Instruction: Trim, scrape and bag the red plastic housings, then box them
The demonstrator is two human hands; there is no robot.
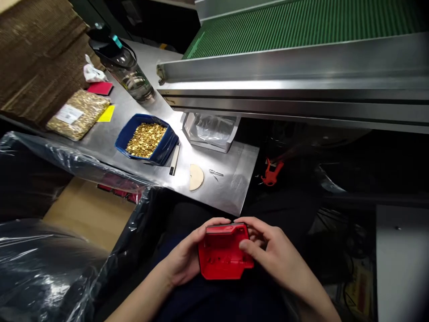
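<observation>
A red plastic housing (223, 259) with a black edge is held over my lap, its hollow inside facing me. My left hand (187, 252) wraps its left side, fingers along the top edge. On the right side, my right hand (268, 243) grips it, the thumb over the rim and the other fingers partly hidden behind. Beyond my hands, on the metal table (231, 192), lie a cream half-round piece (196, 177), a small metal clipper-like tool (216, 173) and a white utility knife (174, 158). Beside the knife, a blue bin (170, 143) holds many small brass-coloured parts.
A green ribbed conveyor (301, 27) with a metal side rail crosses the upper right. A water bottle (130, 76), a bag of brass parts (80, 114) and a tray of clear plastic (212, 129) stand on the table. Left is a lined box (90, 214) containing red pieces.
</observation>
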